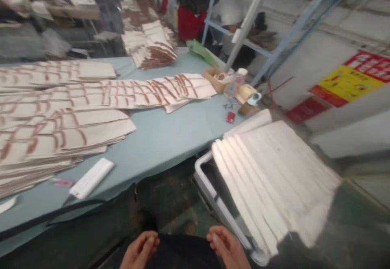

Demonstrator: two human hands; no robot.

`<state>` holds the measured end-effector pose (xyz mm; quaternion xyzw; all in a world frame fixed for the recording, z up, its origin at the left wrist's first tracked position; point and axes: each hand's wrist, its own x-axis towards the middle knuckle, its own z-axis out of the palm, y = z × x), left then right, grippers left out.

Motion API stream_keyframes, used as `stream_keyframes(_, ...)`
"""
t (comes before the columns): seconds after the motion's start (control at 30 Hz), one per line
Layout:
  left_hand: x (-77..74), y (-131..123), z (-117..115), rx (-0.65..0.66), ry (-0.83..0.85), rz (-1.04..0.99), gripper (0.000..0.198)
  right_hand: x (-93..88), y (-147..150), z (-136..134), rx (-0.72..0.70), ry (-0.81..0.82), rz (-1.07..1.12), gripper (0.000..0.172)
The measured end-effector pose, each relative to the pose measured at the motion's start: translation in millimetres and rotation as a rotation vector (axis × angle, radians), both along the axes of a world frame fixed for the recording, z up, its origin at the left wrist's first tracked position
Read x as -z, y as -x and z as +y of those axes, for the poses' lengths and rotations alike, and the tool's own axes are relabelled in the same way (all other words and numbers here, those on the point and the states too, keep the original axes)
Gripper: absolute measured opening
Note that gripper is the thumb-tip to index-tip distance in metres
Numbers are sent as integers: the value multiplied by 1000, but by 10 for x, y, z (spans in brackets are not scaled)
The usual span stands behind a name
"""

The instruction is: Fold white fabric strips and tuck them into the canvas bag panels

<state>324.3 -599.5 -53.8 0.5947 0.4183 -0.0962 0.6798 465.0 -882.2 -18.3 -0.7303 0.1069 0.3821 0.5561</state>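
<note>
My left hand [140, 250] and my right hand [227, 247] sit low at the bottom edge, close to my body over dark clothing. Both have their fingers curled inward, and nothing shows in either. They touch nothing on the table. A fanned stack of white folded sheets [268, 175] lies nearest my right hand, resting over a white bin [204, 176]. Rows of beige paper pieces with brown stripes [67, 119] cover the light blue table [170, 135] ahead and to the left.
A white flat bundle [91, 177] lies near the table's front edge. A small red object [230, 117], a bottle [234, 83], tape rolls and a brown box [215, 78] sit at the table's far right. Blue metal shelving [274, 37] stands behind. More paper stacks [152, 46] lie farther back.
</note>
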Motion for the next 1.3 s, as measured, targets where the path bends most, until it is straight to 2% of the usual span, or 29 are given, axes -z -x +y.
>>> stream_keyframes(0.1,-180,-518,-481,190,42,-112,64,-18,-14,-582,203,72,-24,73)
stream_keyframes(0.17,-319,-783,-794,297,77,-177,56,-3,46,-866,319,87,-11,72)
stream_keyframes(0.23,-407,-1017,-1062,374,119,-214,52,44,136,-1055,412,72,16,72)
stream_keyframes(0.3,-402,-1262,-1265,408,159,-218,52,138,230,-1142,521,48,33,74)
stream_keyframes(0.4,-230,-1713,-1436,387,190,-201,58,352,315,-1117,750,-30,88,77)
stream_keyframes(0.5,27,-2238,-1467,321,189,-180,49,557,300,-1014,982,-164,237,79)
stream_keyframes(0.57,188,-2558,-1441,264,183,-155,37,636,265,-965,1076,-238,303,80)
stream_keyframes(0.67,389,-2890,-1407,214,215,-114,29,669,249,-956,1161,-235,280,80)
stream_keyframes(0.8,579,-3054,-1494,241,332,-24,26,666,332,-1045,1280,-87,194,78)
stream_keyframes(0.93,675,-3055,-1751,291,469,72,24,681,435,-1245,1325,130,60,74)
stream_keyframes(1.1,712,-2974,-2091,272,605,156,22,752,345,-1729,1243,318,-148,60)
stream_keyframes(1.3,675,-2903,-2343,135,658,156,18,1004,-3,-2292,1092,282,-296,54)
